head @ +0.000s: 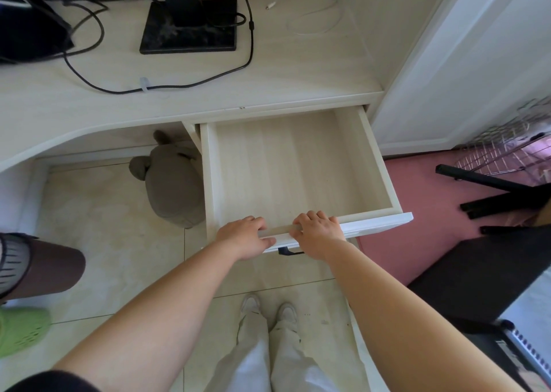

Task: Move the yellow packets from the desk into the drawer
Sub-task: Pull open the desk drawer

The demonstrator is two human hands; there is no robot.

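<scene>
At frame centre the pale wood-grain drawer (298, 168) stands pulled out; the left hand (244, 236) and right hand (319, 232) both curl fingers over its white front edge.

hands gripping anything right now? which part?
Left hand and right hand both grip the open drawer by the top edge of its front panel, fingers curled over it. Neither grips the dark handle below.

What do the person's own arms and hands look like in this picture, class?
Both forearms are bare. The left hand and right hand show no gloves, rings or watch. A dark sleeve covers the left upper arm at the frame's bottom edge.
</scene>
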